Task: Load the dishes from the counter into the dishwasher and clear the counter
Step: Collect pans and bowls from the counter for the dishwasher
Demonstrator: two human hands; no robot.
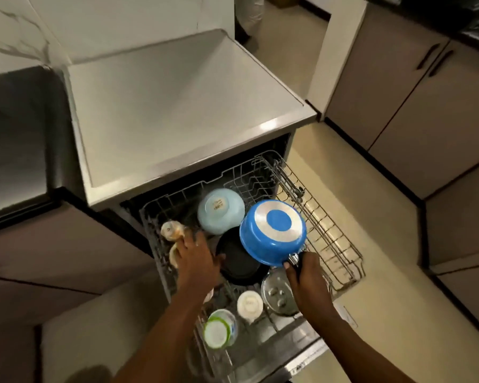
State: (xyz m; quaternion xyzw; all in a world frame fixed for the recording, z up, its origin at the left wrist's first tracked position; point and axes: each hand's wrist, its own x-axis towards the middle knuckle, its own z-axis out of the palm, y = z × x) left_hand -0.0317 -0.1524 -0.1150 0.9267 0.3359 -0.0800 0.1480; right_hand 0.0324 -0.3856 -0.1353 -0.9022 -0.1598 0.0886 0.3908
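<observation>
Loading looks well advanced. The left hand (195,257) lies spread, fingers straight, against the black round pan (239,262) in the wire dishwasher rack (335,244). The right hand (306,275) grips the handle of an inverted blue saucepan (273,232), not yet seated. The grey counter (177,106) beyond both hands shows no dishes.

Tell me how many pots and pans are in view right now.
2. A blue saucepan, upside down, held by its handle in the right hand over the dishwasher rack; a black pan in the rack beneath it. Others may be hidden.
</observation>
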